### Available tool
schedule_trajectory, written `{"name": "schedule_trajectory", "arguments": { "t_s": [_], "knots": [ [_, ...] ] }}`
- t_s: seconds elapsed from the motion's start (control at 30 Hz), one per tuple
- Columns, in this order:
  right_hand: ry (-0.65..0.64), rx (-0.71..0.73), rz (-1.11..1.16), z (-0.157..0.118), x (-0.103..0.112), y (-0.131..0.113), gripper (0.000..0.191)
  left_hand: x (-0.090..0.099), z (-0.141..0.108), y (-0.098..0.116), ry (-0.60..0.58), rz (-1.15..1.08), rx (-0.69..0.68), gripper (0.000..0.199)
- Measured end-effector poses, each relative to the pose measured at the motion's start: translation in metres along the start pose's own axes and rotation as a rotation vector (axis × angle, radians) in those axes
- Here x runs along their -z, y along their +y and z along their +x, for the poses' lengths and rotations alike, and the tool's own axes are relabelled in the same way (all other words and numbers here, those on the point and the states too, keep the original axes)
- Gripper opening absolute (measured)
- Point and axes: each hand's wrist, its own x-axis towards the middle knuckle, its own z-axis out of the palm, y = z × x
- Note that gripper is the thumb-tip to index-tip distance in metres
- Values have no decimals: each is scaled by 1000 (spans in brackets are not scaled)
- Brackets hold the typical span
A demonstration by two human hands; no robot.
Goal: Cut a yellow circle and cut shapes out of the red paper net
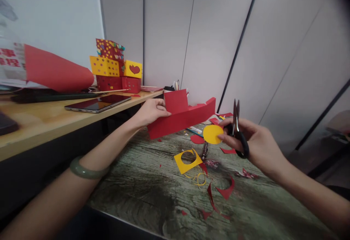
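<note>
Left grip [152,112] pinches red card [180,119]; right of that card, right grip [254,141] holds yellow disc [211,134] and scissors [235,124].

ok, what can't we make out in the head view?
Head view:
Scissors: handle partly covered by the right hand.
Dark object: cut off by the left edge.
Red lettering: runs off the left edge.
Whatever lies behind the red paper: the paper hides it.

Here's the left hand [153,111] with red card [183,118] aloft!
And the right hand [254,141] pinches a yellow disc [212,134], scissors [236,123] pointing up, above the wood-patterned table [136,176] littered with paper scraps [228,192].
</note>
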Motion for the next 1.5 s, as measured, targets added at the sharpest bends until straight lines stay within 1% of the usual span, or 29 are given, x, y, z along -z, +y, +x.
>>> {"name": "schedule_trajectory", "arguments": {
  "t_s": [0.07, 0.17, 0.3, 0.37, 0.43, 0.5, 0.6, 0.67, 0.73, 0.9, 1.0, 1.07, 1.1, 1.13, 1.2, 1.3, 1.37, 1.5],
  "knots": [
    [-25, 85, -7, 12, -1, -14, 25, -7, -5, 6, -86, -214, 25, 31],
    [-71, 151, -19, 29, -8, -25, 24, -14, -12, 12, -142, -354, 54, 35],
    [-86, 177, -73, 46, -19, -19, 23, -18, -19, 17, -197, -464, 98, 32],
    [-87, 200, -129, 51, -21, -13, 23, -20, -21, 20, -222, -487, 107, 35],
    [-88, 225, -184, 54, -23, -9, 24, -22, -22, 22, -248, -500, 95, 41],
    [-58, 255, -238, 55, -24, -8, 21, -23, -23, 23, -258, -499, 58, 43],
    [-3, 306, -315, 53, -29, -9, 18, -25, -24, 23, -258, -494, 10, 34],
    [15, 331, -346, 51, -32, -11, 19, -27, -25, 23, -246, -494, 23, 26],
    [24, 344, -363, 49, -34, -13, 21, -28, -25, 22, -205, -469, 47, 23],
    [63, 379, -432, 47, -33, -14, 25, -29, -22, 17, -86, -369, 78, 24],
    [116, 358, -358, 50, -31, -11, 29, -28, -19, 15, -32, -349, 81, 25],
    [143, 330, -235, 53, -29, -9, 30, -27, -19, 15, -23, -347, 96, 26],
    [135, 309, -164, 54, -28, -8, 31, -28, -19, 15, -25, -346, 107, 27],
    [107, 281, -93, 55, -28, -8, 33, -28, -20, 15, -28, -344, 112, 28],
    [7, 199, 33, 57, -27, -9, 36, -29, -21, 15, -43, -345, 110, 29],
    [-110, 98, 125, 57, -26, -11, 38, -30, -22, 15, -93, -368, 99, 29],
    [-138, 66, 141, 56, -26, -12, 39, -31, -22, 15, -109, -360, 96, 28],
    [-155, 39, 172, 55, -26, -13, 40, -30, -23, 16, -109, -299, 78, 25]
  ]
}}
